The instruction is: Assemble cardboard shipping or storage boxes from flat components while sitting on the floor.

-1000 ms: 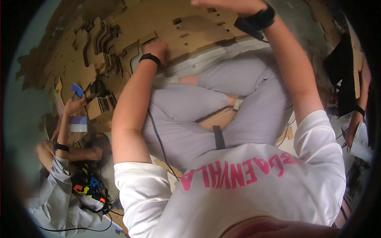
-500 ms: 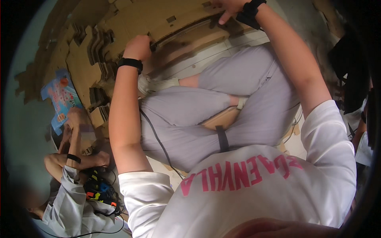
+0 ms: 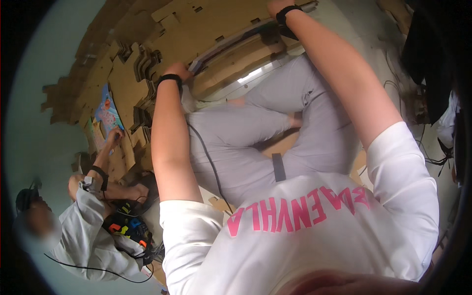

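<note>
Since the earlier frame both arms have shifted right, and the left hand (image 3: 178,70) now grips the near edge of the flat cardboard sheet (image 3: 231,54) at upper centre, while the right hand (image 3: 278,6), partly cropped at top, rests on it, grip indeterminate.

Flattened brown cardboard boxes (image 3: 147,44), die-cut with notched flaps, lie spread on the floor ahead of both hands. The left hand (image 3: 178,70) rests on the edge of one folded box (image 3: 236,54), and the right hand (image 3: 278,7) reaches its far end. Well to the left of the left hand lies a flat colourful printed sheet (image 3: 107,110), blue with pink and orange patches.
</note>
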### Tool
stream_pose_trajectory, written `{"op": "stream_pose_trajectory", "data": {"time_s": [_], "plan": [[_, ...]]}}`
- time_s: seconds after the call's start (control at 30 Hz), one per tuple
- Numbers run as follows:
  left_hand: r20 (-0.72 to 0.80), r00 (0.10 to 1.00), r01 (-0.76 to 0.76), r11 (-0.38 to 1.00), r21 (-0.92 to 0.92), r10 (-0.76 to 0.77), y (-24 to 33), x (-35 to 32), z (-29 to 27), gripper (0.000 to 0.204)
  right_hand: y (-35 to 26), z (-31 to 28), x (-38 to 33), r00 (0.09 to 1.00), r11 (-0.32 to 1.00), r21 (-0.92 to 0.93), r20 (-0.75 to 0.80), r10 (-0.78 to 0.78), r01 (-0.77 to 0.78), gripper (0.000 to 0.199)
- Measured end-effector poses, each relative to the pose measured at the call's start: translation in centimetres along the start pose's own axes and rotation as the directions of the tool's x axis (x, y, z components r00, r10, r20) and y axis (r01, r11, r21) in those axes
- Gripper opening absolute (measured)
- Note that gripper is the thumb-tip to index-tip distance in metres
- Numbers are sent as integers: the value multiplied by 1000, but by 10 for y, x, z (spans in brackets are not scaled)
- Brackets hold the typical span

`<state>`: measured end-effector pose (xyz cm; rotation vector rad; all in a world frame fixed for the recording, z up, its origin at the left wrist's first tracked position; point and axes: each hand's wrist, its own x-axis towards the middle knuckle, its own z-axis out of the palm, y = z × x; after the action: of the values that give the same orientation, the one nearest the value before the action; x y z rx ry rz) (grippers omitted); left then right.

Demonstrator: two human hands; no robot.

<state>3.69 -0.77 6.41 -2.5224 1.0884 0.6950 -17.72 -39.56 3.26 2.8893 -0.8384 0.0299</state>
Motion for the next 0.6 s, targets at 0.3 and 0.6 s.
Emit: {"op": "stream_pose_trajectory", "data": {"time_s": [0.3,0.6], "plan": [[-504,863,-22,999,29,33,27,-29,4,24,23,-28,-37,987,990,133,144,-75,55,27],[-487,870,-146,904,-401,-76,5,-2,22,49,24,-54,-23,955,966,258,278,-105,31,23]]}}
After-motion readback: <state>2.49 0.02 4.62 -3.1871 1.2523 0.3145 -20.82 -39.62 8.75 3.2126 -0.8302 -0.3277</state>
